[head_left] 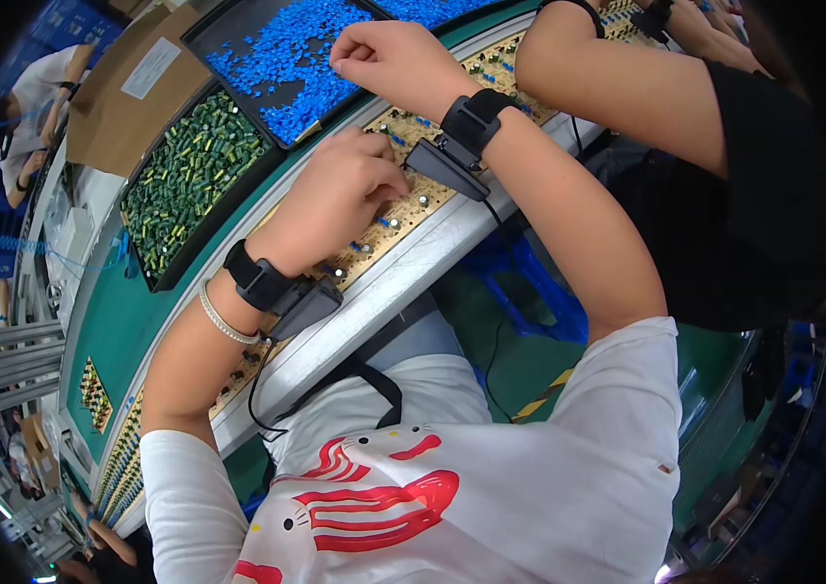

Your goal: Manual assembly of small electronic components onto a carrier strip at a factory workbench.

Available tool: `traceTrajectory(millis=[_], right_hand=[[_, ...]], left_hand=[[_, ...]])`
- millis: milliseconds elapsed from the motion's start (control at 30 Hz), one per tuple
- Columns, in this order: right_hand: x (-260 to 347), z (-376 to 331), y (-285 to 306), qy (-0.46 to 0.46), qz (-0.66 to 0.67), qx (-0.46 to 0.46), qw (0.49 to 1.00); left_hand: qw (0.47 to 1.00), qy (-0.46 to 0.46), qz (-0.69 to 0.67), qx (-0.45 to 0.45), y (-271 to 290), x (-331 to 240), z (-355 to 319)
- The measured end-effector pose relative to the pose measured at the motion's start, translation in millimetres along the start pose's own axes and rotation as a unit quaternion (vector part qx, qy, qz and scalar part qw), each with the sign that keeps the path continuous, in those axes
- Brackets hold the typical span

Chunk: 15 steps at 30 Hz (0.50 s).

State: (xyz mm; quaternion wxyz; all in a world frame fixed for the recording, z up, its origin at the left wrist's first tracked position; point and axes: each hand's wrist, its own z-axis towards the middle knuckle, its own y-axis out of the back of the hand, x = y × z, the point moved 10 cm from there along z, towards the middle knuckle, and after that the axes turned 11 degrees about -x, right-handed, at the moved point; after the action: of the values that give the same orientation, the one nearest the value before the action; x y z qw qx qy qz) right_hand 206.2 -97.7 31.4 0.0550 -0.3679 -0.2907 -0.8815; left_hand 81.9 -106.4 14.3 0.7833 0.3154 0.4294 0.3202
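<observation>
My left hand is over a row of tan circuit boards, its bent fingers close to the board surface. Its thumb and fingers look pinched; anything between them is hidden. My right hand is raised at the edge of a black tray heaped with small blue disc-shaped components. Its fingers curl together in a pinch, and what they hold is too small to make out. Small upright cylinders and blue parts stand on the boards. Both wrists wear black straps with dark boxes on them.
Left of the blue parts, a black bin holds green cylindrical components, with a cardboard box behind it. A metal rail edges the line in front of me. Close on my right, a co-worker's arm reaches over the boards. A blue stool stands below.
</observation>
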Motion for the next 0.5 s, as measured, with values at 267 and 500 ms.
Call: traceTrajectory(millis=[267,500], right_hand=[[-11.1,-3.9,1.3,-0.009,-0.002,-0.004,1.0],[-8.7,-5.6,2.3,-0.006,-0.001,-0.004,1.0]], left_hand=[[1.0,0.009,-0.009,-0.006,0.3,0.9,-0.2],[0.999,-0.016,0.026,0.018,-2.9,-2.8,-0.8]])
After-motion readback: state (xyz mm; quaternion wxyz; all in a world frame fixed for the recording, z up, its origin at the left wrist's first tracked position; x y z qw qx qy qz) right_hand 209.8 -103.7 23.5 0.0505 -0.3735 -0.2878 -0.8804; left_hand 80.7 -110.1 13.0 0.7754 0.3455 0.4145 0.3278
